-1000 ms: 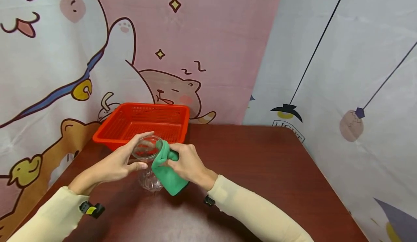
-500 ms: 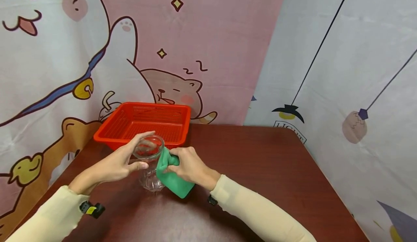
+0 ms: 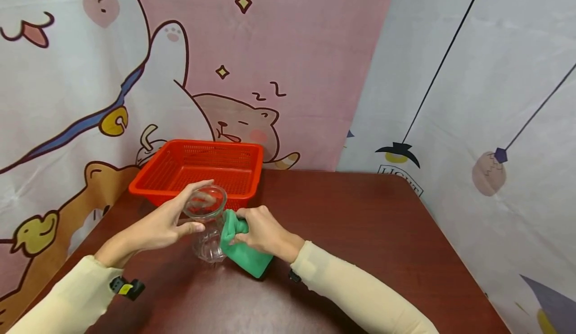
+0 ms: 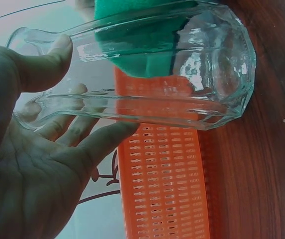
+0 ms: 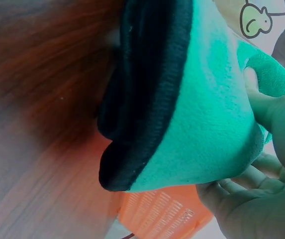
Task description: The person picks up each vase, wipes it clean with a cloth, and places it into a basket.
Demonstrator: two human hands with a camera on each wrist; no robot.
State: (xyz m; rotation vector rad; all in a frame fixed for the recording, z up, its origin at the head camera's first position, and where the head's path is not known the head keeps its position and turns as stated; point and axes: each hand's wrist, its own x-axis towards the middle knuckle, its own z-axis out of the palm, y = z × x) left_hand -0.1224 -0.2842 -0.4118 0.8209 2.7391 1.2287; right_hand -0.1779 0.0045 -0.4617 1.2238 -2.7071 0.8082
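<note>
A clear glass vase (image 3: 209, 246) with a flared rim and a faceted base stands upright in the head view. My left hand (image 3: 163, 224) holds it around the neck, thumb on the near side and fingers behind. In the left wrist view the glass vase (image 4: 217, 64) shows its fingers through the wall. My right hand (image 3: 265, 233) pinches a folded green cloth (image 3: 248, 258) at the vase's right side, just below the rim. Seen from the right wrist, the green cloth (image 5: 207, 114) hangs down with a dark edging, and its upper part bunches between thumb and fingers.
A red plastic basket (image 3: 157, 194) with slotted walls sits right behind the vase on the dark brown wooden table (image 3: 351, 234). Cartoon-printed curtains (image 3: 306, 74) rise at the table's back and sides.
My right hand has drawn the green cloth off the vase's rim, down and slightly right along its outside. The left hand and the vase have stayed put.
</note>
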